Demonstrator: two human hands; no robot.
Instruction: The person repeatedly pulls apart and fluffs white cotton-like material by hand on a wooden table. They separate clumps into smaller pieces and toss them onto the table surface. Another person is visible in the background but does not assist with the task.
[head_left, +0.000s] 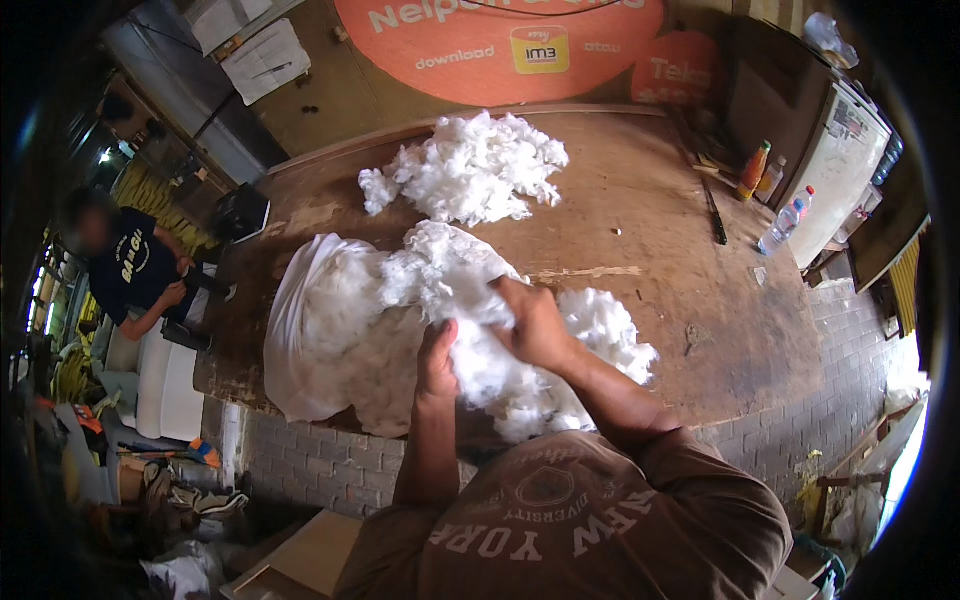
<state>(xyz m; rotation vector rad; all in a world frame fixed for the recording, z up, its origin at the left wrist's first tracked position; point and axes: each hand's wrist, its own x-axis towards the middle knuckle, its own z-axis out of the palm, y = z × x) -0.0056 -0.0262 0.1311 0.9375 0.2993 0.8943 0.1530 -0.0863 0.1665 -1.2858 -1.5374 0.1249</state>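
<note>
White fibre stuffing (480, 367) lies in a loose mass before me on a brown wooden table (735, 315). My right hand (536, 319) has its fingers bent into the upper part of this mass and grips a tuft. Against the mass's left side rests my left hand (439, 360), thumb up; its fingers are partly hidden by fluff, so its hold is unclear. A white fabric cover (289, 330), filled with stuffing, bulges to the left of my hands. Farther back sits a separate heap of white stuffing (480, 169). More fluff (607, 334) shows beyond my right wrist.
Bottles (785, 225) stand at the table's right edge, near a dark, thin tool (718, 217). At the left, a person in a dark shirt (139, 262) is beside the table, near a black box (241, 213). A white refrigerator (840, 165) stands at the right.
</note>
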